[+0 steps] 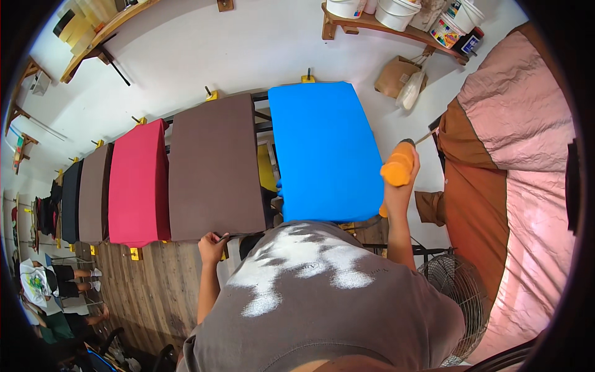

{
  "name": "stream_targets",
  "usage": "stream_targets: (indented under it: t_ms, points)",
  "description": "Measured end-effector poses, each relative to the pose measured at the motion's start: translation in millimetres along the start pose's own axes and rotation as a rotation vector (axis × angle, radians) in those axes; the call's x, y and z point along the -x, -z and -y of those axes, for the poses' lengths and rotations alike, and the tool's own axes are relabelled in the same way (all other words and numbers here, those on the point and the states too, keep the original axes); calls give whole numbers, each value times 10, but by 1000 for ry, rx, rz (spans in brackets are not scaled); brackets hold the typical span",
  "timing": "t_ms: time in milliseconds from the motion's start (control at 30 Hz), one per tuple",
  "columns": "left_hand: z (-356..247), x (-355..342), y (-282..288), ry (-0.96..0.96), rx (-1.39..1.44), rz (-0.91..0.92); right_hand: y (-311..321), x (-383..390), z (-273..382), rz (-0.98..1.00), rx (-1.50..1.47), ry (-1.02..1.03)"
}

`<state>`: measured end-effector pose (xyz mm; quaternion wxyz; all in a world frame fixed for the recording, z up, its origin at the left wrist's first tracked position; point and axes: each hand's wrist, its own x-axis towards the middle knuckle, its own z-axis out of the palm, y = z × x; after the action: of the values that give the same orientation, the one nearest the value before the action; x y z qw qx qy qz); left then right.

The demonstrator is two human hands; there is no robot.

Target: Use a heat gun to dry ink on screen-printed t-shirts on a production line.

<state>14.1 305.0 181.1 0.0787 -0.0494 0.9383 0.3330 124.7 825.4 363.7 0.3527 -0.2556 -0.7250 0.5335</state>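
My right hand point(406, 177) is wrapped round an orange heat gun point(398, 167) with a dark nozzle, raised beside the right edge of a bright blue cloth point(325, 152) stretched over a board. My left hand point(212, 248) is closed at the near edge of a dark brown cloth point(214, 167), which covers the board to the left of the blue one. Something small and dark shows at the left fingertips, too small to name. Both cloths lie smooth and flat.
Further boards run left, covered with red point(137, 183), brown and black cloth. A round wire-caged fan point(455, 297) stands at my right, before a pink and brown curtain point(514, 105). White buckets point(396, 13) fill a wall shelf. People sit at the far left.
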Motion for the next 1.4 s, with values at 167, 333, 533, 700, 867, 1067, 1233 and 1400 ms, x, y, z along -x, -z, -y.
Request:
stream_targets:
  t_ms: [167, 333, 533, 700, 867, 1067, 1233, 1400]
  points:
    - [249, -62, -98, 4, 58, 15, -80, 97, -276, 545, 314, -88]
    - [225, -34, -78, -26, 65, 10, -419, 361, -283, 1128, -279, -351]
    - [121, -31, -43, -12, 27, 15, -488, 404, -477, 653, -802, -624]
    - [51, -7, -45, 28, -63, 21, -204, 293, -900, -83, -432, -471]
    - [53, -36, -35, 99, -95, 71, -95, 218, -620, 75, 13, -80]
    - [-1, 14, 5, 43, -127, 100, -604, 444, -402, 851, 158, 29]
    - [-10, 25, -15, 50, -18, 18, -914, 569, -291, 1014, -490, -512]
    - [97, -7, -32, 27, -3, 11, -784, 295, -603, 350, -591, -689]
